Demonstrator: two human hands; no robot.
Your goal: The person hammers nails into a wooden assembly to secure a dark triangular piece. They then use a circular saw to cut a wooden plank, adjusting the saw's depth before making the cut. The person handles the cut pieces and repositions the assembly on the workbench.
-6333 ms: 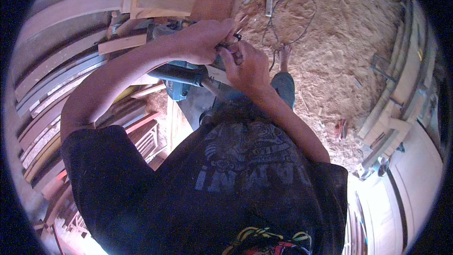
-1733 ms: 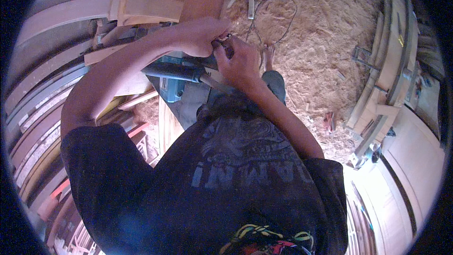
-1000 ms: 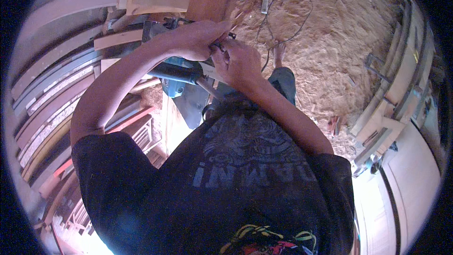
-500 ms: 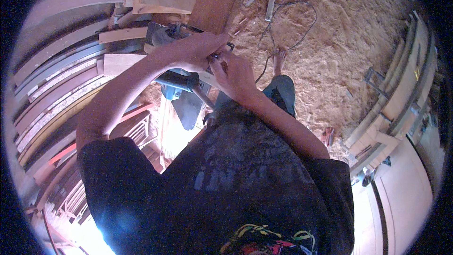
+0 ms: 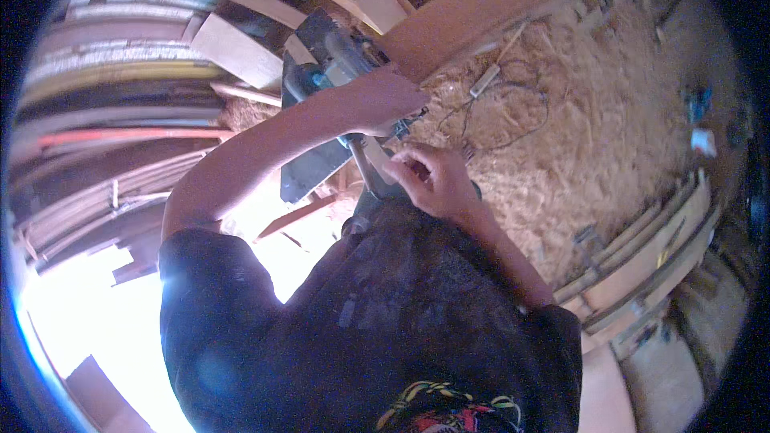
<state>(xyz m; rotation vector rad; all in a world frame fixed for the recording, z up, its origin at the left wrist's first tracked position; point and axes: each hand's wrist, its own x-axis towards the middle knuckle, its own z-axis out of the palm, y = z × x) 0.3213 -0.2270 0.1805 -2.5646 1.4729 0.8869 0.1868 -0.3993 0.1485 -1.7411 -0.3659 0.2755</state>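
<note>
My left hand (image 5: 391,102) lies over the near side of a power tool with teal parts and a dark flat plate (image 5: 314,170). Its fingers curl down beside a small dark metal part (image 5: 413,119) at the tool's edge; what they grip is hidden. Closer to my body, my right hand (image 5: 439,180) is apart from the left, thumb and fingers bent together in a pinch. Whatever it may hold is too small to make out. A grey bar (image 5: 367,167) runs from the tool toward my shirt.
A wide brown board (image 5: 481,12) extends behind the tool to the right. Stacked planks (image 5: 120,72) fill the left. Sawdust (image 5: 553,160) covers the floor, where a power strip (image 5: 485,80) lies with its cable. More timber (image 5: 642,248) lies at right.
My hands were together at the tool; now the right has drawn back toward my body. The view has turned, so the tool and boards appear rotated. My left hand stays at the tool.
</note>
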